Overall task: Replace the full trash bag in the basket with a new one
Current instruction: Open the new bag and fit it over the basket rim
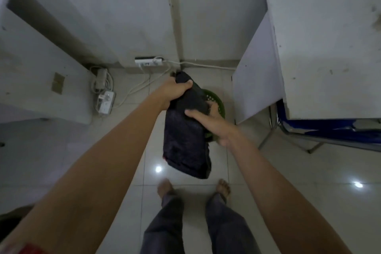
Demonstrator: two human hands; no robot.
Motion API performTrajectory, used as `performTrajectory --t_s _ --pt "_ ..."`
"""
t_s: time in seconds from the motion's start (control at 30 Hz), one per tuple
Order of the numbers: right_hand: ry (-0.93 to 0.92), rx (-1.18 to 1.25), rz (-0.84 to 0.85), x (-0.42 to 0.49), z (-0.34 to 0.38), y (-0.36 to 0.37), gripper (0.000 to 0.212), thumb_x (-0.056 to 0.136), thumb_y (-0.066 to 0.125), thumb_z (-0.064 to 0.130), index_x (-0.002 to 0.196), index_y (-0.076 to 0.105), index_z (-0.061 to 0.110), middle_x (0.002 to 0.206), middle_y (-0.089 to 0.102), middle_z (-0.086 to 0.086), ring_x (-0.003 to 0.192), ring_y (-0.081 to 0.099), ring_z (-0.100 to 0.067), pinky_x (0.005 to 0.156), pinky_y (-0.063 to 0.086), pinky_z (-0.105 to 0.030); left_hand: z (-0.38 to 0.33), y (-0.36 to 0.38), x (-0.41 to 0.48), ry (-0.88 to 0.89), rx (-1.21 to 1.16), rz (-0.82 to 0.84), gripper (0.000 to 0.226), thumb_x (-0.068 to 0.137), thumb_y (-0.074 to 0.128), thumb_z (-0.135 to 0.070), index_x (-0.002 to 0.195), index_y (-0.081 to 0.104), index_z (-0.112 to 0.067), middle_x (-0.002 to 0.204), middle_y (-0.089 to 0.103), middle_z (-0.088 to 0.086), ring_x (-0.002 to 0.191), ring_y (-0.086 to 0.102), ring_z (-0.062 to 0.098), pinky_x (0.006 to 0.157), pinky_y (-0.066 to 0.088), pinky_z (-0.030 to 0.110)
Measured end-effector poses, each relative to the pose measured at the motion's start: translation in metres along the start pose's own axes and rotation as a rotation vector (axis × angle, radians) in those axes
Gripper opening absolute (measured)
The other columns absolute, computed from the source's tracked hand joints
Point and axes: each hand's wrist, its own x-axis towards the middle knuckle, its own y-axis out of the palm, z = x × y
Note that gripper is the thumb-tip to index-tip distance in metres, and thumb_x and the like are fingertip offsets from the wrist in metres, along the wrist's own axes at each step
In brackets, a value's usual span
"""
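Black plastic fills the centre of the frame: the trash bag (185, 140) is up in the air, held by both hands and hanging down toward the bare feet (165, 188) at the bottom. The left hand (174, 92) is clamped round the bag's top end, fingers curled tight over the bunched plastic. The right hand (212, 123) grips its right edge lower down, thumb laid across the front and fingers tucked behind. Just behind the bag, right of centre, the green perforated basket (219, 105) sits on the tiled floor (268, 171), with the bag covering much of its rim.

In the upper middle a white power strip (149, 61) lies against the wall with cables trailing off. A white tabletop (329, 47) takes the upper right, with a blue chair (329, 130) tucked below it.
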Motion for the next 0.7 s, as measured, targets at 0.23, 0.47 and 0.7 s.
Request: performTrajectory --t_s 0.23,0.47,0.7 --pt "-0.003 0.319 -0.249 0.083 -0.066 -0.027 0.048 0.088 0.069 0.002 0.127 0.046 0.017 0.123 0.060 -0.015 0.107 0.066 -0.029 0.086 0.060 -0.047 0.066 0.033 0.045 -0.019 0.156 0.145 0.079 0.084 0.070 -0.058 0.145 0.042 -0.018 0.131 0.054 -0.004 0.115 0.058 0.020 0.101 0.050 0.037" --pt "-0.059 0.301 -0.460 0.136 -0.095 -0.037 0.040 0.088 0.059 0.001 0.125 0.051 0.010 0.115 0.062 -0.016 0.099 0.067 -0.030 0.080 0.061 -0.043 0.141 0.045 0.075 -0.044 0.099 0.282 0.045 0.092 0.060 -0.056 0.131 0.057 -0.034 0.127 0.062 -0.008 0.105 0.059 0.006 0.078 0.047 0.023" --pt "-0.010 0.403 -0.616 0.105 -0.103 -0.052 0.031 0.092 0.057 0.008 0.122 0.051 0.012 0.111 0.061 -0.013 0.098 0.066 -0.029 0.085 0.060 -0.046 0.161 0.066 0.070 -0.128 0.076 0.473 0.064 0.079 0.062 -0.074 0.133 0.055 -0.040 0.136 0.057 -0.007 0.124 0.054 0.019 0.104 0.045 0.043"
